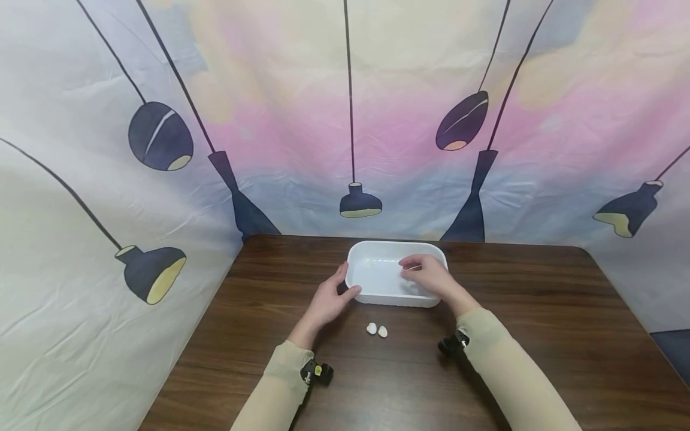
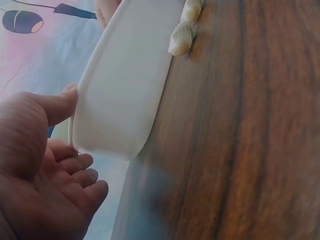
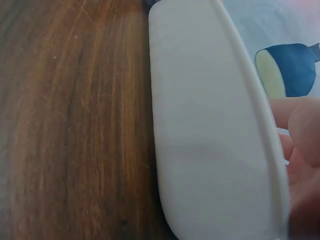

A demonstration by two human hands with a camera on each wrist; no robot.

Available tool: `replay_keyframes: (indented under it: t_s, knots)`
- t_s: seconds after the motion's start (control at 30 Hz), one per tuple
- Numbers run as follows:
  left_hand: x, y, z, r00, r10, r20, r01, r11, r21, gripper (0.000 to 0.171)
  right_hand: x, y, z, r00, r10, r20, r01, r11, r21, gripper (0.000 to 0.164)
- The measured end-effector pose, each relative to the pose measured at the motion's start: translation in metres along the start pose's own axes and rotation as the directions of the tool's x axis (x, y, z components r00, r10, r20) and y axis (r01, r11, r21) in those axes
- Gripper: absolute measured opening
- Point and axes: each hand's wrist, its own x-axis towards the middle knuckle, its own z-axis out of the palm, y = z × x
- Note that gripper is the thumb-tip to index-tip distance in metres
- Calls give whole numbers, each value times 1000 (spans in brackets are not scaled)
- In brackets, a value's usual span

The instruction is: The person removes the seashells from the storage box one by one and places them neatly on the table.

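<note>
A white rectangular basin [image 1: 396, 300] stands on the brown wooden table. My left hand [image 1: 327, 302] grips its near left corner, thumb at the front rim and fingers along the left side. In the left wrist view that thumb [image 2: 62, 104] touches the rim. My right hand [image 1: 429, 276] is over the basin's right half, its thumb and fingers curled close together. Whether something small is between those fingertips cannot be made out. One pale shell [image 1: 369, 262] lies inside the basin at the left. Two ridged seashells [image 1: 377, 330] lie side by side on the table in front.
The wooden table [image 1: 539, 311] runs back to a hanging cloth [image 1: 302, 120] printed with dark lamps. A black camera mount is strapped at each wrist, the left mount [image 1: 317, 372] and the right mount [image 1: 454, 343].
</note>
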Motion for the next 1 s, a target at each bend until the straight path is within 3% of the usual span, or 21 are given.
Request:
replay_keyframes:
  t_s: [0.23, 0.57, 0.8, 1.0]
  knots:
    - [-1, 2, 0, 1000, -8, 1, 8, 1000, -12, 76, 13, -6, 15, 999, 24, -30, -23, 999, 44, 33]
    - [-2, 2, 1, 1000, -11, -3, 11, 1000, -29, 75, 36, -24, 53, 999, 48, -8, -47, 996, 80, 36]
    - [-2, 1, 2, 1000, 2, -6, -2, 1000, -27, 74, 45, -25, 64, 998, 54, -16, -53, 998, 23, 40]
    - [-2, 1, 1, 1000, -1, -5, 1, 1000, -29, 75, 50, -23, 68, 1000, -21, 17, 22, 997, -71, 47]
